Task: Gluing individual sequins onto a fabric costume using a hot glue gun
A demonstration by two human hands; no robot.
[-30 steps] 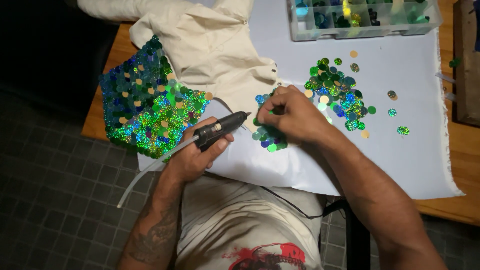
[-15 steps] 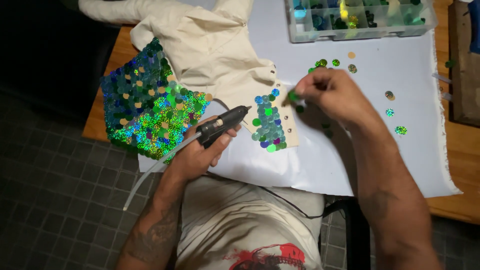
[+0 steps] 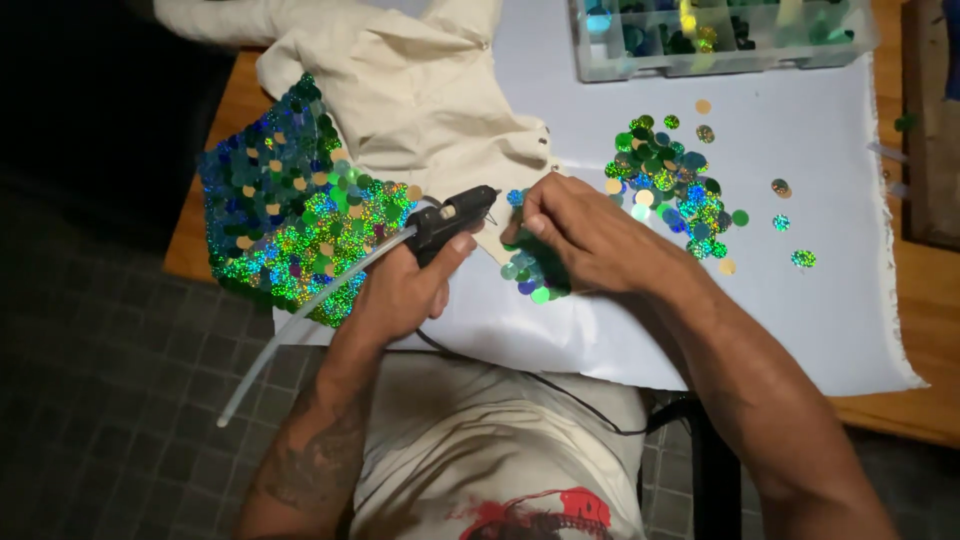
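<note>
Since the earlier frame, the right hand (image 3: 585, 235) has returned from the loose sequin pile (image 3: 670, 185) to the cream fabric piece (image 3: 420, 95), and the glue gun (image 3: 450, 218) nozzle has shifted closer to that hand. Taking the glue gun as landmark: far to its left, the sequin-covered panel (image 3: 290, 225) of green, blue and gold discs lies over the edge of the wooden table (image 3: 215, 130). A translucent glue stick (image 3: 300, 320) extends from the gun's rear down and to the left. The left hand (image 3: 400, 290) is clamped around the gun body, just below it, fingers wrapped fully. Immediately right of the nozzle, the right hand rests on a small cluster of sequins (image 3: 530, 275) on the fabric, fingertips pinched together; whether they hold a sequin cannot be determined. The cream fabric piece extends above the gun. Farther right, the loose sequin pile lies on the white sheet (image 3: 820, 320). Above and right, a clear compartment box (image 3: 720, 40) holds sorted sequins. A black cord (image 3: 560, 400) runs below the gun, across the person's lap.
</note>
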